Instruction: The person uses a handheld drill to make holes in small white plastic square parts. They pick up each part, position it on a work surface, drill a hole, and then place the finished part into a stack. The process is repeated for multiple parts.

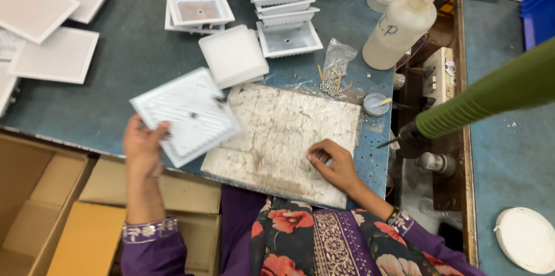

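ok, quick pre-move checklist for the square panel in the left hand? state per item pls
1. Left hand grips the white square panel at its near corner: ok.
2. Panel fully supported: not ok, it is tilted, partly over the worn work board.
3. Right hand free: cannot tell, fingers curled on the board, maybe pinching something small.
4. Bare patch in the board's middle: ok.
5. Screw bag and small glue cup beside the board's far edge: ok.
6. Panel's underside condition: cannot tell.

We see open brown cardboard boxes [40,195] bottom left below the table edge, and a small clear plastic bag [336,59] beside a translucent plastic bottle [399,27] bearing a handwritten mark.
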